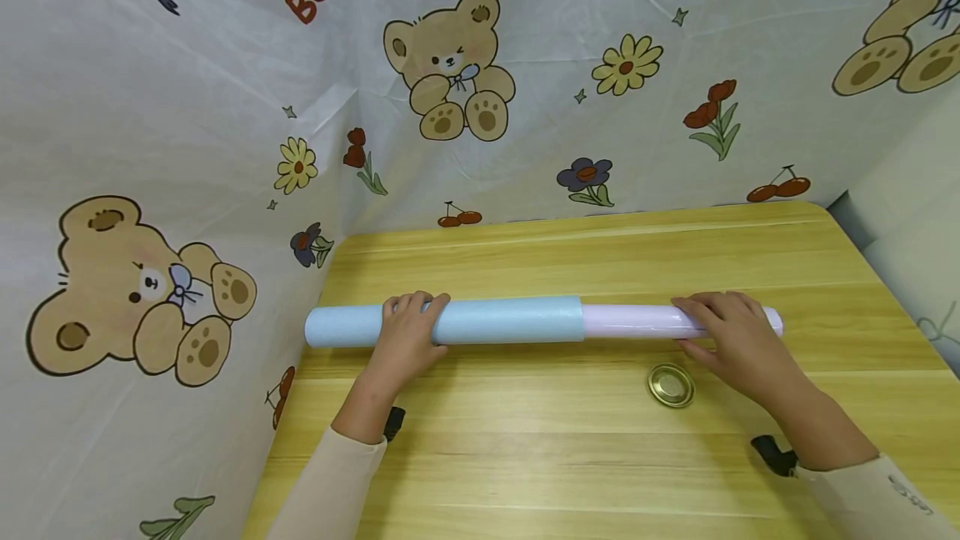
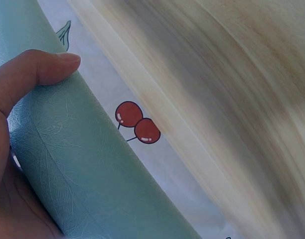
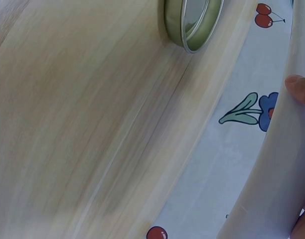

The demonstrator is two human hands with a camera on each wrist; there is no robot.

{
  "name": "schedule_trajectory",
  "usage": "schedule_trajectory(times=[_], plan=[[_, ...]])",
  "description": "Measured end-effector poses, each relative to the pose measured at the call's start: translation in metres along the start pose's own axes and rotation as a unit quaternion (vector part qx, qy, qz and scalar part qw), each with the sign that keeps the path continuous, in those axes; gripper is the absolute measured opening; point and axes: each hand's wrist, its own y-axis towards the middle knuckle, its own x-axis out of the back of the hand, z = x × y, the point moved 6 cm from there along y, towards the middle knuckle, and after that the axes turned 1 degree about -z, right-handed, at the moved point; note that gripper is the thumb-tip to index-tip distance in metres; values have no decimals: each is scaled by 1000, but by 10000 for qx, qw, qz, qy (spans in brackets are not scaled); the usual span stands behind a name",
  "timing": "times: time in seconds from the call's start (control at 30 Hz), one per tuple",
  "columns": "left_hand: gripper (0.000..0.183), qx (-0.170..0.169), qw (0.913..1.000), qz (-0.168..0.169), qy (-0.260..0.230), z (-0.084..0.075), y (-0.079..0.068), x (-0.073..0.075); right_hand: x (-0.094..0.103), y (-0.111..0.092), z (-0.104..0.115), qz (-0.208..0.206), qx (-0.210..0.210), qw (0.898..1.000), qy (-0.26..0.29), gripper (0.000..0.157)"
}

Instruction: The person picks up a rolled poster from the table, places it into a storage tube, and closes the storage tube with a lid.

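Note:
A long light-blue tube (image 1: 510, 321) with a crinkled sheen lies across the table, and a thinner pale lavender tube (image 1: 630, 322) sticks out of its right end. My left hand (image 1: 405, 342) grips the blue tube left of its middle; in the left wrist view the thumb curls over the blue surface (image 2: 97, 159). Near the free right end, my right hand (image 1: 738, 344) holds the lavender tube, thumb on the near side. The right wrist view shows a fingertip against the lavender surface (image 3: 279, 169). How far the lavender tube reaches inside is hidden.
A small round gold-coloured metal lid (image 1: 671, 385) lies on the wood-grain table (image 1: 525, 457), just in front of the lavender tube. A white cloth (image 1: 540, 132) printed with bears and flowers hangs behind and at the left. Dark devices (image 1: 774, 455) sit at both wrists.

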Motion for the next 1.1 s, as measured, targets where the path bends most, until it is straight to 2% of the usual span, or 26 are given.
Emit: schedule_trajectory(times=[0.3,0.33,0.57,0.63,0.77,0.83,1.0,1.1], plan=[[84,-16,10000,20,0,0,0,0,-2,-1,2,-6,94,10000,-13,90],[84,-14,10000,30,4,0,0,0,-3,-1,2,8,93,10000,-5,86],[85,-13,10000,91,12,0,-1,-2,-3,0,4,83,110,9999,15,83],[84,-4,10000,95,6,-1,-1,-2,-3,1,5,93,115,9999,14,81],[84,-19,10000,55,5,-1,0,-1,-3,2,7,124,131,9998,25,63],[84,-42,10000,21,15,-2,0,-1,-4,3,8,131,115,9998,48,61],[84,-42,10000,30,17,-1,0,-2,-6,4,11,212,-87,9997,93,67],[84,-33,10000,53,4,0,0,-2,-7,5,13,235,-136,9996,75,64]])
